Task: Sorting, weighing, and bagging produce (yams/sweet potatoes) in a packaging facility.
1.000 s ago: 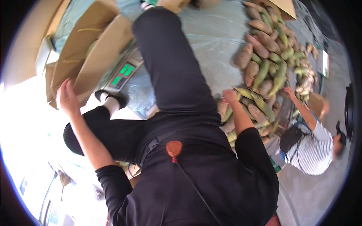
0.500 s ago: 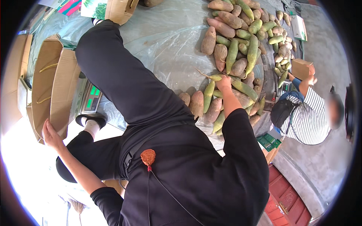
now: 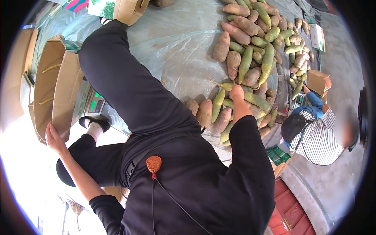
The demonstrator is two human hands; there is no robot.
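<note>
Now right hand (image 3: 236,93) on radish (image 3: 231,85), left hand (image 3: 54,135) on carton (image 3: 58,94)

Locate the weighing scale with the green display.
Head view, left side: the scale sits on the plastic sheet, between the cardboard box and the person's raised leg.

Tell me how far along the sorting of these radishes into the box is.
Done: little shows; what the cardboard box holds cannot be seen. In hand: the right hand grips a green radish on the pile, and the left hand holds the box's flap. Left: most of the pile lies on the plastic sheet.
</note>
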